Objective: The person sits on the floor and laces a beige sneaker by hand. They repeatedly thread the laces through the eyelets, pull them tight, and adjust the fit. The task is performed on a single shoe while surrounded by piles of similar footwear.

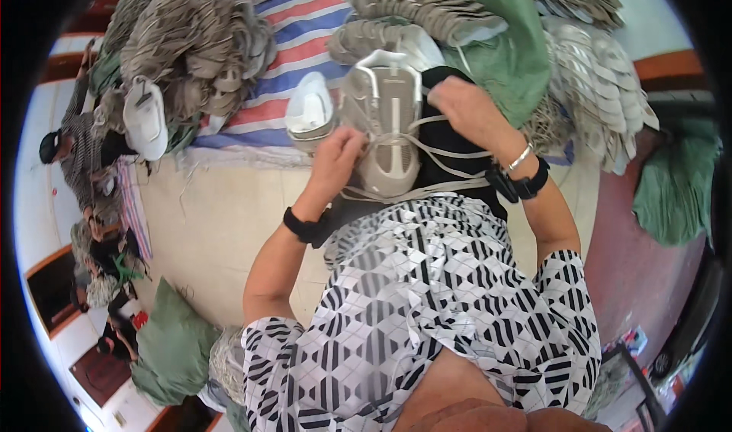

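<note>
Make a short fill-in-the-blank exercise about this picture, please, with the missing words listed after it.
1. Both hands work on a pale shoe upper resting on the person's ____.
2. The left hand pinches a white ____ near the upper's middle.
3. The right hand wears a silver ____ at the wrist.
4. Behind the upper lies a cloth with red, blue and white ____.

Missing words: lap; lace; bracelet; stripes

Shoe [385, 119] is pale grey-white with off-white laces [450, 154]. The top [427, 317] is a black-and-white geometric print. Black bands on both wrists, plus a silver bracelet [520, 158]. Tarp [297, 43] has red, blue and white stripes. Green sacks [511, 51], and beige-grey piles [191, 43], insoles I think.
</note>
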`<state>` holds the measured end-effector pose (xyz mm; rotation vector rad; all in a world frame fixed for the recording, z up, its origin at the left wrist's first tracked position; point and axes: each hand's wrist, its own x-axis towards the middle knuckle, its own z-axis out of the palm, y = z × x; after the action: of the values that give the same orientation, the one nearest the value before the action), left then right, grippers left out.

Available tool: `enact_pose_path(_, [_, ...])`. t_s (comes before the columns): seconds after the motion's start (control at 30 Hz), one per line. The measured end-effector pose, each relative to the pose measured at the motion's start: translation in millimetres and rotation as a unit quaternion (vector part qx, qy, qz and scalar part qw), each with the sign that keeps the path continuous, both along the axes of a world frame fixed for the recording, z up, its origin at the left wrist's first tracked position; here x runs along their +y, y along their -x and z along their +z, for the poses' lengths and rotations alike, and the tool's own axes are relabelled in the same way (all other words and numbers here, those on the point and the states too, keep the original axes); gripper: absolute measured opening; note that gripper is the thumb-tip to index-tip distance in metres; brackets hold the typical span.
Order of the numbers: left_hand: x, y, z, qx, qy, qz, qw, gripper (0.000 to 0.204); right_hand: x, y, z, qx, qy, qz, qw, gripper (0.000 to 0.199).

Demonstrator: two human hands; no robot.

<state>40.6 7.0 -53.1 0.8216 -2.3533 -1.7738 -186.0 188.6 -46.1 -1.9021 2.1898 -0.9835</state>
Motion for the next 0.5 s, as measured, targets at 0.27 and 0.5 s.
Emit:
enact_pose_path(0.27, [0, -1, -1, 0.018, 0.058, -0.065, 0.996, 0.02, -48, -45, 17, -0.61, -0.078, -0.072, 0.785, 0.031])
enact_pose_path(0.5, [2, 6, 0, -0.019, 0.157, -0.106, 0.982, 0.027, -40, -48, 14, -0.627, -0.23, 0.003, 0.744, 0.028])
